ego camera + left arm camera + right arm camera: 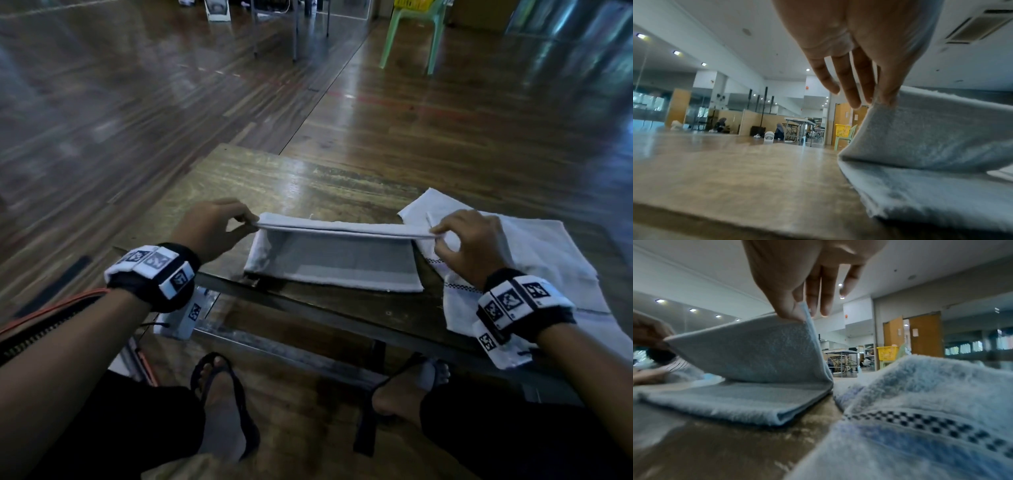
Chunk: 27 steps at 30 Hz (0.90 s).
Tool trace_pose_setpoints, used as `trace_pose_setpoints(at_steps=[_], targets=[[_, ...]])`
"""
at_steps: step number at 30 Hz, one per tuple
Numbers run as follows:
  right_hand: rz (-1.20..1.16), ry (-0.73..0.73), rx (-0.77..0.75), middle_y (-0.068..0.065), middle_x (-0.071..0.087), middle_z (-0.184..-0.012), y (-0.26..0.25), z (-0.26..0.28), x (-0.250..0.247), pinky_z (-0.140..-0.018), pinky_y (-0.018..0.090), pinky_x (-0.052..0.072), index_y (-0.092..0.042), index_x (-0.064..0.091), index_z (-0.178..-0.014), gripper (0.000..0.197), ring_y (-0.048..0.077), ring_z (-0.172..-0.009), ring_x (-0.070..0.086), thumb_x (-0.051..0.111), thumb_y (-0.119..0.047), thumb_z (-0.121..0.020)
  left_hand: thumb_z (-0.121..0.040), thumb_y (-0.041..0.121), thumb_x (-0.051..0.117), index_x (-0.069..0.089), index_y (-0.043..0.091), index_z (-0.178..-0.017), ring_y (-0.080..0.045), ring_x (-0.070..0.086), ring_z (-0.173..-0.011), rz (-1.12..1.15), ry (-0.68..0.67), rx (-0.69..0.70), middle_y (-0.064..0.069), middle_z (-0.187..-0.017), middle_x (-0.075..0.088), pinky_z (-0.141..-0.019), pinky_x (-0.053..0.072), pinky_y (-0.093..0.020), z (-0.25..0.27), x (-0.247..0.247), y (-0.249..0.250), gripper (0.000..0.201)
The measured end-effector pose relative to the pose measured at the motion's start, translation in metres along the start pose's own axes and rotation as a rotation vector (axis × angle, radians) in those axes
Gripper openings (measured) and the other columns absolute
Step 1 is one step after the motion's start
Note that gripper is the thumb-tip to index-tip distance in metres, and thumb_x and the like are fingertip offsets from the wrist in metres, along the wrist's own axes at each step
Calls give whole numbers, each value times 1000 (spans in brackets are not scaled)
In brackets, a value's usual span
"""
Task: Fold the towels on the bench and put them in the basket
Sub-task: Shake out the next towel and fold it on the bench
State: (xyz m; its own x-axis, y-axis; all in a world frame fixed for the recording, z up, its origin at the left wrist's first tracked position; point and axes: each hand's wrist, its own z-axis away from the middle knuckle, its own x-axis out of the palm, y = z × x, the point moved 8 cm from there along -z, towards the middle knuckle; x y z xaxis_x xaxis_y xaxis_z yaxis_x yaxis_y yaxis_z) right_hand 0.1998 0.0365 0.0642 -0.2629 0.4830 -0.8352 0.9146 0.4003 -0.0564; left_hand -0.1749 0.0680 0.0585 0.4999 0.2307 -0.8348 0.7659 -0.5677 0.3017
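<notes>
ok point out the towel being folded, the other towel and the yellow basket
folded towel (334,265), head view, lower layer
other towel (534,253), head view, flat middle
yellow basket (886,353), right wrist view, front wall

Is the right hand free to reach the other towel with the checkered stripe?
Probably not yet: the right hand pinches a corner of the folded towel, as does the left hand. The checkered towel lies right under it, uncovered, once it lets go.

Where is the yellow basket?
In the head view the yellow basket sits on the green chair at the top right, far across the floor from the bench.
</notes>
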Motion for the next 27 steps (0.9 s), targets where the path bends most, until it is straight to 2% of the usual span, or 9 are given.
trace_pose_setpoints(at_steps=[2, 6, 8, 10, 14, 17, 21, 24, 27], targets=[[4, -54, -57, 4, 68, -84, -8, 6, 4, -69, 40, 43, -14, 68, -81, 10, 27, -80, 63, 66, -13, -71, -77, 21, 75, 73, 15, -83, -18, 63, -67, -32, -50, 41, -1, -82, 69, -62, 50, -30, 7, 2, -1, 8], [-35, -312, -88, 0, 68, -80, -15, 27, 41, -72, 32, 34, -17, 70, -78, 20, 24, -76, 63, 77, -5, -64, -78, 32, 70, 74, 26, -84, -19, 68, -78, -228, -262, 15, 4, -90, 72, -73, 44, -33, 32, 38, -8, 9], [-43, -435, -74, -1, 67, -83, -14, 35, 54, -75, 31, 30, -19, 72, -81, 16, 23, -81, 63, 75, -10, -69, -79, 31, 67, 75, 28, -91, -17, 67, -87, -259, -318, -17, 4, -98, 72, -79, 41, -33, 38, 49, -11, 15], [-37, -491, -79, -1, 68, -85, -14, 39, 61, -74, 31, 31, -20, 73, -82, 12, 22, -85, 63, 75, -14, -72, -79, 28, 66, 74, 29, -95, -17, 67, -90, -263, -324, -33, 5, -99, 72, -80, 39, -32, 39, 52, -14, 18], [-52, -503, -91, 1, 68, -84, -15, 40, 65, -69, 30, 35, -19, 74, -85, 14, 24, -83, 64, 75, -14, -71, -78, 23, 71, 74, 27, -93, -16, 67, -88, -249, -322, -34, 5, -98, 73, -78, 40, -31, 41, 57, -16, 16], [-54, -534, -110, 3, 68, -89, -17, 44, 64, -70, 28, 37, -17, 73, -91, 22, 24, -85, 63, 77, -19, -70, -78, 27, 70, 75, 25, -92, -20, 69, -79, -212, -346, 14, 4, -97, 73, -74, 46, -30, 44, 61, -13, 16], [-16, -572, -133, 5, 67, -95, -18, 46, 66, -72, 30, 39, -14, 71, -98, 30, 25, -89, 62, 77, -24, -71, -74, 46, 44, 72, 25, -94, -20, 69, -72, -256, -398, 119, 5, -96, 72, -71, 50, -31, 50, 64, -8, 41], [7, -525, -152, 6, 67, -89, -22, 45, 67, -71, 35, 45, -12, 71, -92, 24, 28, -83, 63, 77, -15, -69, -69, 41, 42, 69, 23, -96, -20, 68, -72, -266, -422, 156, 5, -96, 70, -72, 50, -31, 52, 65, -6, 42], [57, -451, -213, 5, 67, -77, -31, 43, 67, -63, 34, 49, -12, 69, -80, 24, 27, -70, 65, 80, -8, -59, -71, 33, 42, 67, 23, -91, -15, 68, -69, -291, -401, 194, 6, -90, 69, -69, 49, -28, 48, 64, -3, 34]])
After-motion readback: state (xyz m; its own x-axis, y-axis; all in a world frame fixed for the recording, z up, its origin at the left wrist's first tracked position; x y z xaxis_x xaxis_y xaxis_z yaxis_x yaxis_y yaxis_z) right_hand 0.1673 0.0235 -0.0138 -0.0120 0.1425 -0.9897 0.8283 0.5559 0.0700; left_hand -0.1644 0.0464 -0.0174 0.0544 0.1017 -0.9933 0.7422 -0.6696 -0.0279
